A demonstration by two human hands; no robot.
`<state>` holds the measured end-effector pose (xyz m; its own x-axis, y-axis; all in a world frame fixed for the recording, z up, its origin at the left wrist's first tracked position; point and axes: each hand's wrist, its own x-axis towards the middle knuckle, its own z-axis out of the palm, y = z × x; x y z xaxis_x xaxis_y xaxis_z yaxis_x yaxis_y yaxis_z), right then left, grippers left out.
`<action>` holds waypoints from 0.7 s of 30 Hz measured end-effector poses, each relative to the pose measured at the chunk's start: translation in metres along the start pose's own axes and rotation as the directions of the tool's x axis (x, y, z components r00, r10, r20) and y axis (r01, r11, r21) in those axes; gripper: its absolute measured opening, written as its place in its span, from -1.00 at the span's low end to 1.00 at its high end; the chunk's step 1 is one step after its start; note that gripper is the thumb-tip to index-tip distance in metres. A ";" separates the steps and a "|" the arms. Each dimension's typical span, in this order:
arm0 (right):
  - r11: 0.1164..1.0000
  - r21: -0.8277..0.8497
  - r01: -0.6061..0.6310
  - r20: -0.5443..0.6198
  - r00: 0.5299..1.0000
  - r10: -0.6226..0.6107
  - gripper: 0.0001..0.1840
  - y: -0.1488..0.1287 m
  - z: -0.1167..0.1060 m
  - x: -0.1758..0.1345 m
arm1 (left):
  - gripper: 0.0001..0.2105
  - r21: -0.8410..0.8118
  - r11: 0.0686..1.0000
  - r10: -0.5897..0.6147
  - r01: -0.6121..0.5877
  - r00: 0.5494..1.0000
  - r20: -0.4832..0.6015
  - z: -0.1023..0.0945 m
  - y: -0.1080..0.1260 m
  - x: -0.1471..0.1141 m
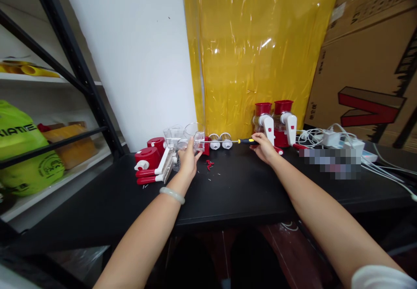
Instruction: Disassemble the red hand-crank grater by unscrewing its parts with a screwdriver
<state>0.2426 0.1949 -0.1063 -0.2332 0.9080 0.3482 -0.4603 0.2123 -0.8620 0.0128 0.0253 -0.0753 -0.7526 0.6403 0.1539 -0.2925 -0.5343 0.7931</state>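
Note:
My left hand (188, 158) is closed on a clear plastic housing (194, 131), lifted a little off the black tabletop. In my right hand (263, 147) is a screwdriver (246, 141) with a black and yellow handle, held level. Its long shaft runs left to the clear housing; whether the tip sits on a screw is too small to tell. Beneath, on the table, lie small red parts (209, 164) and several tiny screws (209, 180). Two metal grater drums (226, 141) stand behind the shaft.
Red bases (147, 157) and white crank handles with red grips (149, 177) lie at left. Two assembled red and white rotary graters (282, 124) stand at right, near white cables and chargers (332, 137). A yellow curtain (260, 41) and a large cardboard box (365, 63) rise behind.

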 end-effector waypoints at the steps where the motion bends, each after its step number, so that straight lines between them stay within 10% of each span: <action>1: 1.000 -0.030 -0.008 -0.016 1.000 0.008 -0.50 0.001 0.000 0.001 | -0.61 0.011 1.000 0.004 -0.004 1.000 -0.004 0.000 0.000 0.000; 9: 0.850 -0.526 -0.023 -0.077 0.997 -0.021 -0.49 0.009 -0.011 0.003 | -0.53 0.083 0.996 0.014 -0.012 1.000 -0.021 0.000 -0.004 0.004; 21: 0.877 -0.480 -0.017 -0.090 0.995 -0.030 -0.67 0.008 -0.004 0.001 | -0.52 0.073 0.997 0.011 -0.009 1.000 -0.026 -0.001 -0.003 0.003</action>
<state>0.2420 0.1993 -0.1146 -0.1409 0.9300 0.3396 0.0109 0.3445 -0.9387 0.0110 0.0283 -0.0777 -0.7708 0.6198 0.1473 -0.2415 -0.4983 0.8327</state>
